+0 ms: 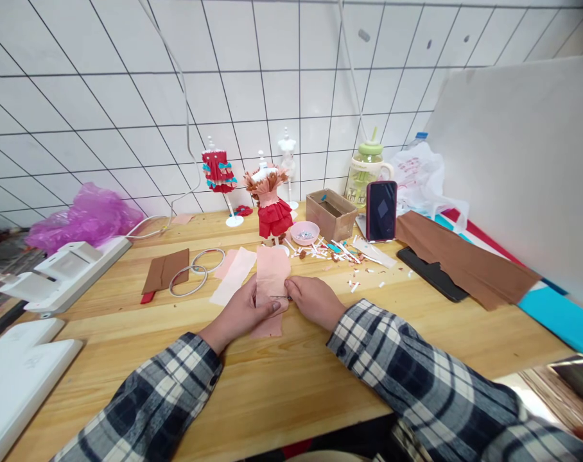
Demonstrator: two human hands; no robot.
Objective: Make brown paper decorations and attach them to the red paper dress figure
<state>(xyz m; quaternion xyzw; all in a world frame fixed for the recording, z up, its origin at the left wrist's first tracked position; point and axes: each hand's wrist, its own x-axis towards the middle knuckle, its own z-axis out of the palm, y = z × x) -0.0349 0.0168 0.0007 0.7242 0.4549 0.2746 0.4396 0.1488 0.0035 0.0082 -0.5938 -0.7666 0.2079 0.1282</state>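
Observation:
A strip of pink crepe paper [272, 269] stands up between my hands above the wooden table. My left hand [243, 314] grips its lower left part, with the thumb across the front. At the strip's right edge my right hand [315, 300] is closed around a thin dark metal tool [282, 298], whose tip lies across the paper. Most of that tool is hidden in the fingers, so I cannot tell its kind. Below the hands is another pink paper piece [267, 327]. Lighter pink strips [234, 276] lie left of them.
Behind stand a doll-sized dress form in pink and red [272, 199], another in red [218, 170], a pink bowl [305, 232], a cardboard box [330, 215] and a phone [381, 212]. Paper scraps [344, 251] litter the middle. Brown paper [465, 256] lies right; a power strip [79, 276] lies left.

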